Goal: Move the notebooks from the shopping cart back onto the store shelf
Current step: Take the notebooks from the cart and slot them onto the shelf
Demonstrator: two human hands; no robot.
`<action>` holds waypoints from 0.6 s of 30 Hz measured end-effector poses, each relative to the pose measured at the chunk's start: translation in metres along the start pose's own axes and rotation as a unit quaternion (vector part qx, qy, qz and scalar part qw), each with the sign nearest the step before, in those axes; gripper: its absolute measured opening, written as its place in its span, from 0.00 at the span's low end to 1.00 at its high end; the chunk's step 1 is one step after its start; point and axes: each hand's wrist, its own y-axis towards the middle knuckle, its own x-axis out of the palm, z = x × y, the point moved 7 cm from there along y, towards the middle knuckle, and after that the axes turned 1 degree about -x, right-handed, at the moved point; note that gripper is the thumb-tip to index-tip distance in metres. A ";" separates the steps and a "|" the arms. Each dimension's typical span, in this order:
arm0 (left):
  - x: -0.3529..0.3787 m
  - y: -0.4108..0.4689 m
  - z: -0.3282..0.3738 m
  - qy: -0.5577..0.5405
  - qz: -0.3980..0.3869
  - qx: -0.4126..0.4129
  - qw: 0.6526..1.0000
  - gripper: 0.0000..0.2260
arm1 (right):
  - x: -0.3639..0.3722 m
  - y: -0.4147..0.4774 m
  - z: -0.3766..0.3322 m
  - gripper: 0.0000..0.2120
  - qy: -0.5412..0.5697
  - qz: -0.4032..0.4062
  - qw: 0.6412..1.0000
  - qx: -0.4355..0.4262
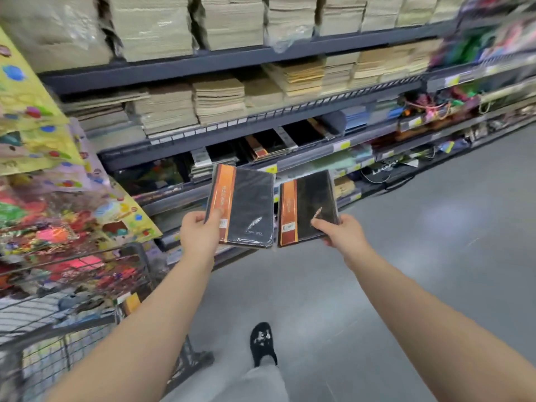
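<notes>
Holding two notebooks up at once here, one per hand, both in front of the store shelf (pixel 145 153). The left hand (pixel 200 232) grips the left notebook (pixel 246 207) by its lower left corner, thumb on top of the orange spine strip and the other fingers tucked underneath. The right hand (pixel 339 230) pinches the right notebook (pixel 311 208) at its lower right corner, thumb on the black cover and fingers below it. Both books are black with an orange band down the left side and look wrapped in clear plastic. They sit side by side, nearly touching, in the gap between the two hands and just beyond the fingertips, with neither one resting on anything.

Past the hands, on a shelf level a bit above the books, there are matching black-and-orange notebooks (pixel 258 150) lying flat. Higher up are stacks of tan paper pads (pixel 220 97). The shopping cart (pixel 72 324) is off to the left of the left hand and below it, with colourful stuff piled in it that's too blurry to name. Under both arms there's grey floor (pixel 435 256) and one black shoe (pixel 263 343).
</notes>
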 end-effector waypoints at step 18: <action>0.110 0.100 0.024 0.009 0.071 -0.077 0.995 0.10 | 0.038 0.235 -0.017 0.19 0.136 -0.084 0.976 0.148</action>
